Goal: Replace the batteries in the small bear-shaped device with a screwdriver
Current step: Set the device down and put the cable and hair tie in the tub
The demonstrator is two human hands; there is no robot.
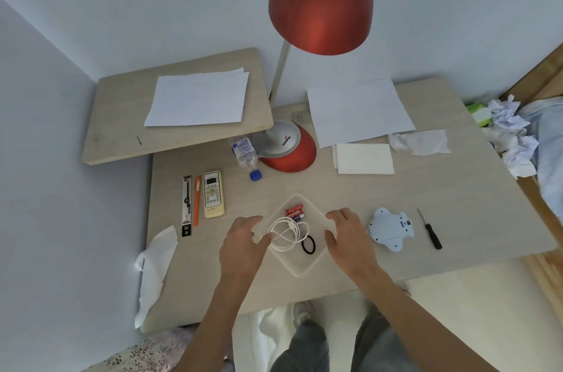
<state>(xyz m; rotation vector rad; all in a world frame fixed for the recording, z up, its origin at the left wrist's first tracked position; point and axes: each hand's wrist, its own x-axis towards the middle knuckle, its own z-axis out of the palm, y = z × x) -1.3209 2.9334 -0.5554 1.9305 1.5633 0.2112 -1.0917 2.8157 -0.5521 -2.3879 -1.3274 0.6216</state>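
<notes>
The small light-blue bear-shaped device (390, 229) lies face down on the desk, right of centre. Just to its right lies a black-handled screwdriver (430, 229). Red and blue batteries (295, 211) sit in the far corner of a translucent white tray (300, 268), together with a coiled white cable (286, 233) and a black hair tie (308, 245). My left hand (243, 242) grips the tray's left rim, thumb inside it. My right hand (347, 234) grips the tray's right rim, a short way left of the bear.
A red desk lamp (288, 147) stands behind the tray, with a plastic bottle (245, 155) lying beside it. A remote (213, 193), an orange pen and a black packet lie at the left. Papers and tissues cover the back and right. The desk's front edge is close below the tray.
</notes>
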